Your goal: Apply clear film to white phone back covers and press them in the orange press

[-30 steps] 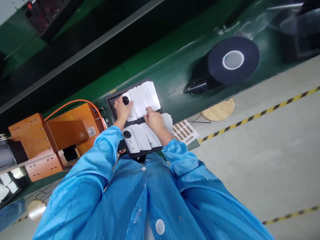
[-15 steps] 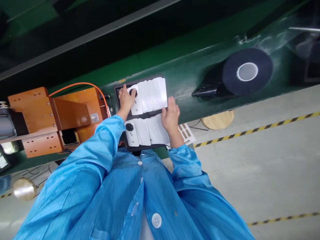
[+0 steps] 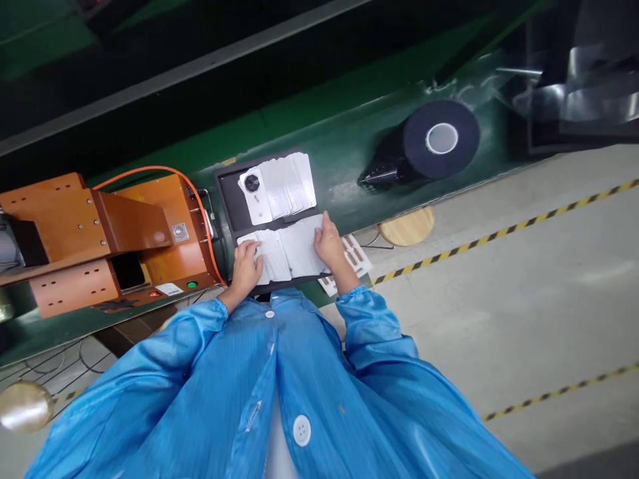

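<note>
A black tray (image 3: 229, 199) holds two rows of thin white phone back covers, overlapping in a slanted fan. In the far row, the leftmost phone back cover (image 3: 257, 206) shows a round black camera ring. My left hand (image 3: 244, 269) lies over the left end of the near row (image 3: 279, 256), fingers a little bent and apart, hiding most of that end's camera ring. At the opposite end, my right hand (image 3: 332, 249) grips the covers, its thumb over their edge and its fingers along the side. What its fingertips touch is partly hidden.
An orange machine (image 3: 144, 233) with an orange hose stands left of the tray. A big dark film roll (image 3: 442, 140) lies on the green bench (image 3: 344, 179) at right. A white slotted piece (image 3: 357, 256) is beside my right wrist. Beyond the bench edge sits a round wooden stool (image 3: 407, 226).
My left hand has come down from the far row's left end to the near row's left end. My right hand has closed around the near row's right end. The view has shifted.
</note>
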Tool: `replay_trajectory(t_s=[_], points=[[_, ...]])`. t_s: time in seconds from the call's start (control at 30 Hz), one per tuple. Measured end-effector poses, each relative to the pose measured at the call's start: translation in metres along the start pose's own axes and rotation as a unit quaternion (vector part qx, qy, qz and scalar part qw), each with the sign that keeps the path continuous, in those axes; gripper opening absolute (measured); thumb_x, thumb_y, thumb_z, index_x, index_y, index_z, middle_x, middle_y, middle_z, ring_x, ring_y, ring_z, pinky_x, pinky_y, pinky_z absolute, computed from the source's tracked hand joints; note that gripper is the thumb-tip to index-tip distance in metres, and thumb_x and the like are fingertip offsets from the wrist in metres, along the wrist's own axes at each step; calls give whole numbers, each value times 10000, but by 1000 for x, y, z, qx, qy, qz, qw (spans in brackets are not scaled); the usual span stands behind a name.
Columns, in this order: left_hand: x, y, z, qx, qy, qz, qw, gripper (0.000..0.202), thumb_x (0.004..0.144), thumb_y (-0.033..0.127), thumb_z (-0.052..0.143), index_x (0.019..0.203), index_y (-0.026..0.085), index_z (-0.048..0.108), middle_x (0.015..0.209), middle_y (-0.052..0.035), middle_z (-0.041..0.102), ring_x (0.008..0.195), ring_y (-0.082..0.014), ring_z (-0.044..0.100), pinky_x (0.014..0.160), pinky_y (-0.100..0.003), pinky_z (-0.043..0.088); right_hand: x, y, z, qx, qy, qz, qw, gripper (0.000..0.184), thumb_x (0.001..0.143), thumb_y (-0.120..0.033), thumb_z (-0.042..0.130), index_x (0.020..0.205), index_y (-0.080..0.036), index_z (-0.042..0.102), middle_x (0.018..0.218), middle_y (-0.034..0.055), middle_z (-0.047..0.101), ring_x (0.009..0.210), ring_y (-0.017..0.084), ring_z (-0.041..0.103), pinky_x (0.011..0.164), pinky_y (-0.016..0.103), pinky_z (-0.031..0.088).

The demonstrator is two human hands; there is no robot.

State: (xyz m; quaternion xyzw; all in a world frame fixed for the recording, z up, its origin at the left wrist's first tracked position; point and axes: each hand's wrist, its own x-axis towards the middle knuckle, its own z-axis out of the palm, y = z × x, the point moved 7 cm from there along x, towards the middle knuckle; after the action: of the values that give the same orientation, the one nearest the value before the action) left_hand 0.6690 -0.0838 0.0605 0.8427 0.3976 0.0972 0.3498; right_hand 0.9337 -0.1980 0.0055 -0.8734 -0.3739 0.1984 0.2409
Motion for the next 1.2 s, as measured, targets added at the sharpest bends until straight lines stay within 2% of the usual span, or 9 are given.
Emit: replay_trajectory(t_s=[0.13,0.27,0.4,0.53,0.77,0.87,1.0,1.1,1.2], points=[[22,26,12,43,-48,72,995,468,1015,219,544,1475,178,620,1548,-191,556,1468,-353,496,1272,-575,396,-7,24,-14,37,44,31,998,662,1081,-427,321,1624,-60,412,1490,267,616,1380,331,600,1183,523,488],[37,54,41,76,-103,150,980,561,1002,243,606,1558,183,567,1679,-202,460,1580,-387,397,1309,-623,314,-33,38,-17,49,81,67,993,582,1098,-469,268,1380,-110,629,1261,239,729,1177,331,678,1059,501,546],[18,72,72,111,-208,284,929,688,924,364,783,1557,186,579,1708,-216,442,1613,-395,378,1333,-618,273,-46,37,-6,52,86,77,992,564,1118,-465,211,1197,-151,673,1087,196,753,996,304,690,923,435,553],[-2,72,82,132,-268,356,885,752,898,351,830,1584,214,553,1724,-209,430,1622,-380,380,1331,-626,265,-47,34,1,60,72,67,993,510,1127,-437,241,1175,-167,671,1082,168,753,981,277,684,912,385,533],[8,74,83,131,-249,321,904,522,1002,194,620,1518,270,616,1655,-150,542,1587,-343,451,1324,-654,273,-33,33,-6,56,42,53,996,448,1122,-355,300,1233,-153,685,1124,162,723,1079,270,659,994,386,526],[11,75,79,132,-247,311,908,504,1021,255,614,1523,297,615,1639,-127,564,1576,-332,466,1325,-628,291,-37,28,-21,52,55,54,996,465,1113,-343,322,1410,-139,616,1270,183,668,1192,284,619,1080,438,513],[31,51,37,110,-156,213,958,561,1018,399,633,1554,242,584,1656,-159,522,1601,-359,408,1341,-617,252,-75,1,-31,3,51,65,997,502,1126,-334,282,1497,-118,544,1292,210,652,1225,310,607,1114,491,499],[54,13,-8,74,-30,69,994,500,1072,356,464,1520,177,596,1589,-195,553,1544,-328,461,1314,-552,331,-107,-43,-8,-2,-33,27,999,415,1117,-423,426,1326,-155,664,1186,180,719,1142,304,671,1028,420,540],[70,-6,-20,73,-19,34,997,492,1081,325,392,1490,154,608,1490,-195,619,1445,-303,544,1262,-498,410,-121,-85,23,-17,-109,5,994,564,1063,-522,591,1439,-102,597,1153,214,753,1041,329,725,879,389,562]])
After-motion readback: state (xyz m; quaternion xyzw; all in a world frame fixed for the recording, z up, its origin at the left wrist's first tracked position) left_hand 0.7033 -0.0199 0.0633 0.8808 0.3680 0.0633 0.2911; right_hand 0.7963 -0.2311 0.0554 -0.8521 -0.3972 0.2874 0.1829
